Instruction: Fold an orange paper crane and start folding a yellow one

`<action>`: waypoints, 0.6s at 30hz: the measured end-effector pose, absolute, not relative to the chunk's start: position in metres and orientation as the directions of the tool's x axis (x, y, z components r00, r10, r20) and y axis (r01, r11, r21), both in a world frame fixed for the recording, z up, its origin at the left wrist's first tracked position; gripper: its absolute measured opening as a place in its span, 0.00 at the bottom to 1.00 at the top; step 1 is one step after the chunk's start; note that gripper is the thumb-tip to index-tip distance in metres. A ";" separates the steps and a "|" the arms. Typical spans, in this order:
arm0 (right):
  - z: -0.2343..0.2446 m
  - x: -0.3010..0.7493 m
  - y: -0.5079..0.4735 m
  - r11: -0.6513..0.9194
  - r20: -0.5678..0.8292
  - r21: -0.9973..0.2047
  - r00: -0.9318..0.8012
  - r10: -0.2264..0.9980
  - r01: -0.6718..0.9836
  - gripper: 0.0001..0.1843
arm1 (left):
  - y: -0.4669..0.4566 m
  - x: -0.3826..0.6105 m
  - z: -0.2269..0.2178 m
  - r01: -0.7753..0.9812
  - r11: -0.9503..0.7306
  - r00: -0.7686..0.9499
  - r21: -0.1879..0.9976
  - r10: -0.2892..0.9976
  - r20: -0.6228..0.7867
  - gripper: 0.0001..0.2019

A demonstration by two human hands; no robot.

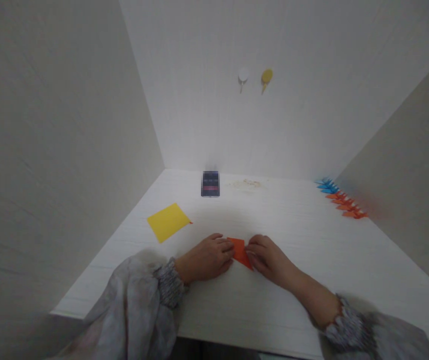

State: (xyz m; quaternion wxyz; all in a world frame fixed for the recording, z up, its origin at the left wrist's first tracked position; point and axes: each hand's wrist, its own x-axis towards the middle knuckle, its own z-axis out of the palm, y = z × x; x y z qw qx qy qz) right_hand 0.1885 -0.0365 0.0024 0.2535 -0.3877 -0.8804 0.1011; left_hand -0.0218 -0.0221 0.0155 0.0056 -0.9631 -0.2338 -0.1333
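A small folded orange paper (239, 250) lies on the white table (312, 260) between my two hands. My left hand (207, 257) rests on the table with its fingers curled and pressed against the paper's left edge. From the other side, my right hand (269, 259) has its fingers curled and pressed on the paper's right edge. Both hands hold the paper down flat. Grey patterned sleeves cover both wrists.
A yellow paper square (168, 221) lies to the left, with an orange sheet peeking out under it. A dark phone (210, 183) lies at the back. Blue folded figures (327, 186) and orange folded figures (347, 205) line the right wall. Two hooks (254, 77) hang on the back wall.
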 end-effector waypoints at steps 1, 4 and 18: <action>-0.001 0.189 -0.032 0.638 0.399 -0.384 -0.502 0.767 0.668 0.10 | -0.022 -0.022 0.016 0.451 -0.891 0.855 0.056 0.449 0.259 0.10; -0.009 0.186 -0.020 0.548 0.396 -0.382 -0.404 0.825 0.744 0.09 | -0.022 -0.022 0.017 0.439 -0.897 0.860 0.054 0.437 0.263 0.11; -0.006 0.173 -0.015 0.338 0.212 -0.356 -0.277 0.937 0.871 0.04 | -0.023 -0.018 0.014 0.411 -0.908 0.874 0.075 0.417 0.250 0.11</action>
